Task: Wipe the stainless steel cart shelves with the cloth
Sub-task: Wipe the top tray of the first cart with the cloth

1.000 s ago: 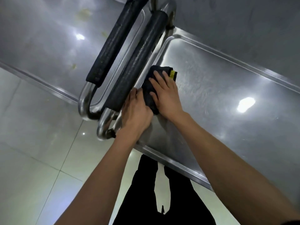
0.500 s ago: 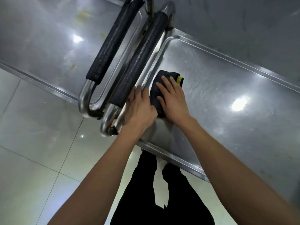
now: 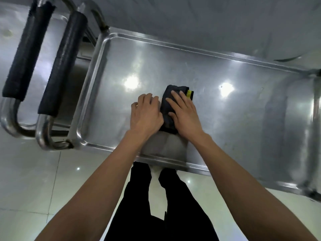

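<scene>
Cloth [image 3: 169,108] under right hand [image 3: 184,113], left hand [image 3: 146,113] beside

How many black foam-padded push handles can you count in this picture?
2. Both are at the left, beyond the steel cart shelf: the outer black foam-padded handle at the picture's edge, the inner black foam-padded handle beside it, nearer the shelf. More may lie out of view.

Two hands were on the shelf [image 3: 225,119]: the left hand [image 3: 146,113] and the right hand [image 3: 185,113]. One dark cloth [image 3: 167,108] lay under the right hand. Two padded handles, one [image 3: 62,65] and another [image 3: 26,53], stood left of the left hand.
</scene>
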### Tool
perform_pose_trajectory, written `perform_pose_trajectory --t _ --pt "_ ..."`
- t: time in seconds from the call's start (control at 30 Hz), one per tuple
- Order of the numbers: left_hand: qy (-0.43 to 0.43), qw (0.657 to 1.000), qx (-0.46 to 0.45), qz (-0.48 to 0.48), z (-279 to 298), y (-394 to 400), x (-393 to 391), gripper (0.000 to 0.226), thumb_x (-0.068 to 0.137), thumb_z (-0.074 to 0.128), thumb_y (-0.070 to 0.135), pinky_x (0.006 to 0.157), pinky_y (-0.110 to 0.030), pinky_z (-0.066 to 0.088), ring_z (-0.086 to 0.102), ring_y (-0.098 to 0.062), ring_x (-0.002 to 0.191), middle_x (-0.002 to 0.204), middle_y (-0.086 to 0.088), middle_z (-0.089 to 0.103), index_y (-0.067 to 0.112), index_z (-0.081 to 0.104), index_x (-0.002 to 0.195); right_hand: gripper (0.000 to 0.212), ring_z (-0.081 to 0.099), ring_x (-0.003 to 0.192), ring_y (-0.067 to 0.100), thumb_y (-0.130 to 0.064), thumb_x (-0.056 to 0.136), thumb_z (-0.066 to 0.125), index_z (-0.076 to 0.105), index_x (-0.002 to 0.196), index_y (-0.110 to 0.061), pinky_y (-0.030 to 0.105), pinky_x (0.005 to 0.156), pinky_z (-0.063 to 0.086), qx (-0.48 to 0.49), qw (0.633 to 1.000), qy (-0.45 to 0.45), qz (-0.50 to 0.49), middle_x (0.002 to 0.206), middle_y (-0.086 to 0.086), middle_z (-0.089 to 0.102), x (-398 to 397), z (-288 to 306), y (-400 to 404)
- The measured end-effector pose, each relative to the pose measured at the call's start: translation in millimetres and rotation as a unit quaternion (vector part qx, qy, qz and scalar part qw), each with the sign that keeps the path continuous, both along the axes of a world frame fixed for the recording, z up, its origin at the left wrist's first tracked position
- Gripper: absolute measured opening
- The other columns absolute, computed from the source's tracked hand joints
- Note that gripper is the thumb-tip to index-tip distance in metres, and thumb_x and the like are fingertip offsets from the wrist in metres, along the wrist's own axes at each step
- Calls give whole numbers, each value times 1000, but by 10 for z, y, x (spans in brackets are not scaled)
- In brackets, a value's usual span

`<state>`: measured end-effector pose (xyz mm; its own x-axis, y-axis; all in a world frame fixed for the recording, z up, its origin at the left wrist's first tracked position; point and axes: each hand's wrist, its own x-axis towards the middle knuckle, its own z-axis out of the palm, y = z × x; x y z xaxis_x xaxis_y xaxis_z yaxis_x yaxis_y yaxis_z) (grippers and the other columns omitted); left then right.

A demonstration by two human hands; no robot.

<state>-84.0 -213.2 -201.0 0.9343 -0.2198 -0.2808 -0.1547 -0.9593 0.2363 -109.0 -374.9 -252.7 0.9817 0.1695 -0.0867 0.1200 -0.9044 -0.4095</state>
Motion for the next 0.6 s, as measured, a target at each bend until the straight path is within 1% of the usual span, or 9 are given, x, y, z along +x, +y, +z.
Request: perform_pose_trajectory --t 0.07,0.17,0.27,0.37,0.5,0.6 --pt "2 1000 9 -18 -34 -234 -32 37 93 48 24 95 -48 40 45 -29 127 136 -7 52 14 58 126 50 19 151 26 -20 98 57 47 147 -17 46 121 22 -4 1000 5 -15 161 2 29 -119 3 -267" --pt "13 999 25 -42 -58 -531 -93 34 94 45 30 93 -50 39 46 -27 125 134 -4 52 17 59 123 50 15 152 24 -22 100 54 43 149 -19 45 122 19 -13 999 22 -38 163 1 25 -293 12 -609" --pt "44 996 52 -53 -63 -720 -152 34 89 44 26 90 -50 36 44 -25 122 128 -5 49 16 58 119 50 12 152 23 -23 101 51 40 150 -21 45 123 17 -14 998 30 -56 163 -1 23 -451 32 -887" --pt "49 995 72 -54 -66 -773 -180 32 89 44 24 86 -50 35 44 -24 119 124 -5 46 14 56 117 49 11 153 23 -23 102 50 40 150 -21 45 123 16 -15 998 33 -59 163 -1 22 -636 47 -1110" --pt "31 996 60 -61 -65 -714 -198 34 89 39 22 87 -50 38 46 -22 117 125 -3 46 15 56 117 48 10 153 24 -25 103 49 40 150 -21 47 122 19 -27 998 26 -52 164 -1 22 -792 24 -1186" --pt "28 996 46 -64 -61 -686 -153 35 89 41 20 87 -47 36 46 -22 118 125 -2 48 15 57 119 48 10 153 25 -25 103 49 41 150 -20 47 121 21 -29 998 24 -43 164 0 22 -726 22 -1042"
